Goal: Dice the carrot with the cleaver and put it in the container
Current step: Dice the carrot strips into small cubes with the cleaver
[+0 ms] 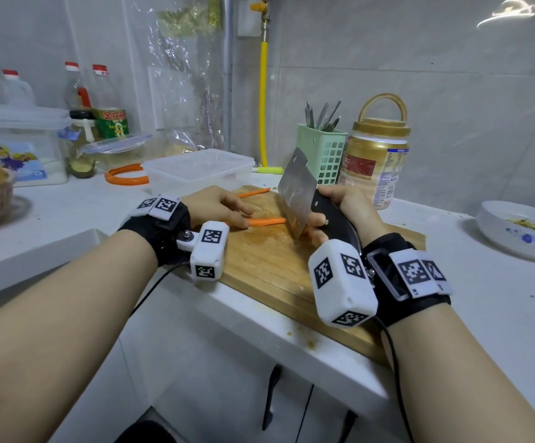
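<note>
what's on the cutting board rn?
Two carrot strips: one under the left hand at the cleaver, one at the far edge. Anything behind blade or right hand is hidden.

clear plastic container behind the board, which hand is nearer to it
Left. The left hand rests on the carrot strip just in front of the container; the right hand grips the cleaver farther to the side.

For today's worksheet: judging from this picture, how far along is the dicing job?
Done: carrot cut into strips; one strip waits at the cutting board's far edge. In hand: left hand steadies a strip; right hand chops with the cleaver. Left: dice everything, fill the container.
</note>
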